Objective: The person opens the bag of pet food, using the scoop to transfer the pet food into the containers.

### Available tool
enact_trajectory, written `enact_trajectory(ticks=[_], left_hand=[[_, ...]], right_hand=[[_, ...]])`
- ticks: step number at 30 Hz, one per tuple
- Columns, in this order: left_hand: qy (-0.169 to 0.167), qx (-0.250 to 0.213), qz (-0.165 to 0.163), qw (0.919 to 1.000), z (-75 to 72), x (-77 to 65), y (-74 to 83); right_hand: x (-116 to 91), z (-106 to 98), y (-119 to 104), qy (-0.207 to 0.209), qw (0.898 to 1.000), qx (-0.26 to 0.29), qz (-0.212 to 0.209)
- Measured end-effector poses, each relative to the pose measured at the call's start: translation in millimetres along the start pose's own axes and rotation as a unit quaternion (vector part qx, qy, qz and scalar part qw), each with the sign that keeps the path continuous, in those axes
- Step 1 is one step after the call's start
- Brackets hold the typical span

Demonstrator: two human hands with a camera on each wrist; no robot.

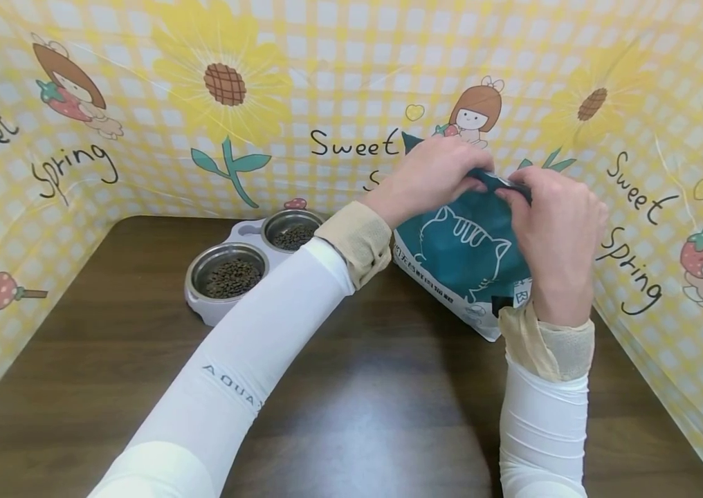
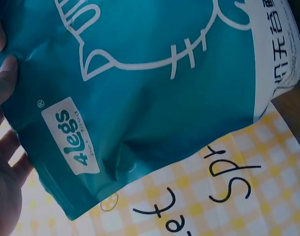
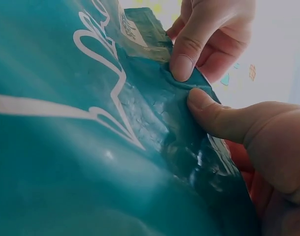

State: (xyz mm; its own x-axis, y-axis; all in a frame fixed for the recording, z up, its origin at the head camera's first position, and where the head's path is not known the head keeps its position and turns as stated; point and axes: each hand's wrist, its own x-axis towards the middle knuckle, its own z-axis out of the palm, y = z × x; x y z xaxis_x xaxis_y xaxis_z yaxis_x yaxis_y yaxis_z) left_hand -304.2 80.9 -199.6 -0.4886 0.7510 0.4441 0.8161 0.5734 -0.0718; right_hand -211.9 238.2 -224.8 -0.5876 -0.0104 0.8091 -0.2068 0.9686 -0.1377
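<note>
A teal pet food bag (image 1: 460, 242) with a white cat outline and a "4Legs" label stands on the brown table at the right, tilted a little. Both hands are at its top edge. My left hand (image 1: 435, 176) pinches the top edge between thumb and fingers, near the middle. Close beside it, my right hand (image 1: 560, 221) pinches the same edge, thumb on the front face and fingers behind. In the right wrist view the two thumbs nearly meet on the bag (image 3: 140, 128). The left wrist view shows the bag's (image 2: 155, 103) printed front and one top corner.
A light grey double feeder (image 1: 202, 308) stands left of the bag, partly behind my left arm. Its two metal bowls (image 1: 230, 249) hold brown kibble (image 1: 233, 278). A yellow checked cloth (image 1: 339, 90) with printed flowers and lettering walls the table (image 1: 326, 415) at the back and sides.
</note>
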Motion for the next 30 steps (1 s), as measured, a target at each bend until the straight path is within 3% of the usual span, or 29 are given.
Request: enact_trajectory(ticks=[7, 14, 18, 24, 30], left_hand=[[0.045, -0.001, -0.001, 0.999, 4.8, -1.3, 2.6], [0.026, -0.016, 0.048, 0.9984, 5.3, 1.5, 0.6], [0.021, -0.03, 0.027, 0.999, 6.0, 4.5, 4.5], [0.048, -0.024, 0.011, 0.9985, 12.3, 5.7, 7.8], [0.077, -0.063, 0.032, 0.9945, 21.1, 5.9, -1.2]], right_hand=[[1.0, 1.3, 2.2, 0.005, 1.0, 0.0, -0.012], [0.6, -0.7, 4.9, -0.003, 1.0, 0.013, -0.006], [-0.5, -3.7, 5.2, -0.016, 1.0, -0.002, 0.014], [-1.8, -10.4, 8.4, -0.076, 0.994, -0.06, 0.06], [-0.3, -9.9, 16.8, -0.058, 0.997, -0.04, 0.023]])
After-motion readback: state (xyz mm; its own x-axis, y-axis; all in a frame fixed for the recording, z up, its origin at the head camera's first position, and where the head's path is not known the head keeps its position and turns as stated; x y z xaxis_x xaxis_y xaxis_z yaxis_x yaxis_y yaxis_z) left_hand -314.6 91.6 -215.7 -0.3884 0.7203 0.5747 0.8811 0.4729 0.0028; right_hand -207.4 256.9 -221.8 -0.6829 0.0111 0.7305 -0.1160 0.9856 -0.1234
